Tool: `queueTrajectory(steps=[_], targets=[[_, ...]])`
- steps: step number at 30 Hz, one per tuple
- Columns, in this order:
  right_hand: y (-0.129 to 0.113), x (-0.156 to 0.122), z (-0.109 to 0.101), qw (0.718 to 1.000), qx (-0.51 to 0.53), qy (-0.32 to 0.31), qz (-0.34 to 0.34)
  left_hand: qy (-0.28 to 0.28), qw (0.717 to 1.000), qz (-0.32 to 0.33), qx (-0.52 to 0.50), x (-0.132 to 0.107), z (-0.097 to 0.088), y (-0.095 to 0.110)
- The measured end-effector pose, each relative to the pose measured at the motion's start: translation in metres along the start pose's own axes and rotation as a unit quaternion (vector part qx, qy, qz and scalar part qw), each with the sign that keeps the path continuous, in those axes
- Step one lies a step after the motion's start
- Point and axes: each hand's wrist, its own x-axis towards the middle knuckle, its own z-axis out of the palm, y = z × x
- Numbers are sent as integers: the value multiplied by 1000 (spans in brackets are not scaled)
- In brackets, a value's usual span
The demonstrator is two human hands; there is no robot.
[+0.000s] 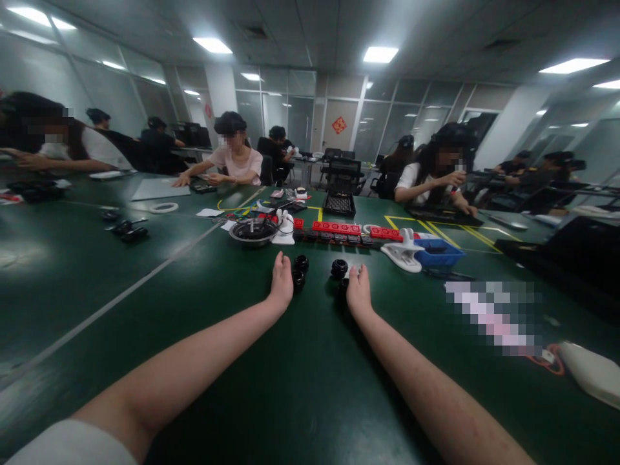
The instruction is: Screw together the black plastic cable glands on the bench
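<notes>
My left hand [282,281] stands on its edge on the green table, fingers stretched out and pressed flat. Just right of its palm are two small black rounded parts [301,262], close to or touching it. My right hand [359,294] mirrors this pose farther right, fingers straight. Beside its palm lie two more black rounded parts [339,268], one ring-like with an opening on top, the other partly hidden by the hand. A gap of bare table separates the two groups. Neither hand grips anything.
Beyond my hands stand a metal bowl [252,240], white clamps [407,252], red trays [336,228] and a blue bin [438,253]. More black parts [126,229] lie at left. A white case [591,374] is at right. Several people sit around the table.
</notes>
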Motion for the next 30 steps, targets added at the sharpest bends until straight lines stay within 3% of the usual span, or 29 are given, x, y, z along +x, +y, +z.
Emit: queueTrajectory(steps=[5, 14, 19, 26, 30], targets=[[-6, 10, 19, 999, 39, 18, 0, -4, 999, -26, -18, 15, 14, -9], [-16, 9, 32, 999, 47, -18, -5, -11, 999, -28, -17, 33, 44, -7], [-20, 8, 41, 998, 51, -40, -14, -45, 999, -7, -20, 36, 54, -10], [-15, 14, 41, 995, 34, -87, -33, -88, 996, -7, -34, 41, 58, -11], [-6, 17, 32, 986, 11, -142, -86, -101, 994, -7, -41, 42, 46, -13]])
